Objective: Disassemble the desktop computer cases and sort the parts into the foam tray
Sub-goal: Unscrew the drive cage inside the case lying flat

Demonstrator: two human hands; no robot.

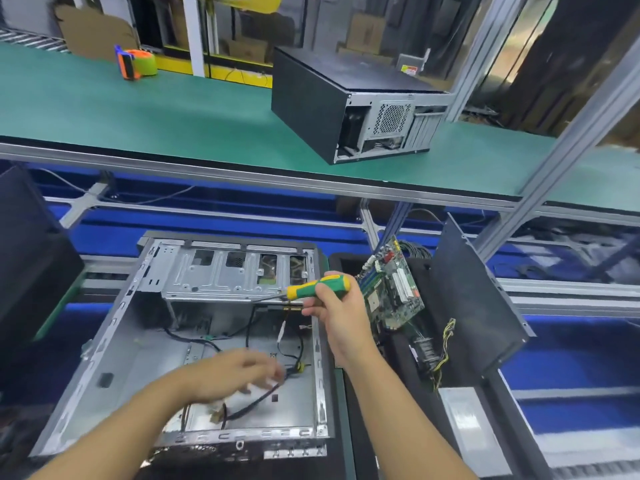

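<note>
Green conveyor shelving backs the bench, where the open grey sheet-steel computer case (114,344) lies at the near edge: stiff, probably sharp-rimmed, best lifted by its folded rails. The right hand (341,315) grips a green-and-yellow screwdriver (318,286); the blurred left hand (235,374) is over limp black cables (258,399), its grip unclear.

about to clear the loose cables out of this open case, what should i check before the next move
1. Screwdriver gripped firmly in the right hand: ok.
2. Motherboard out of the open case and standing in the foam tray: ok.
3. Case floor free of cables: not ok, several lie inside.
4. Left hand has hold of a cable: cannot tell, it is blurred.
5. Drive cage emptied: cannot tell.
</note>
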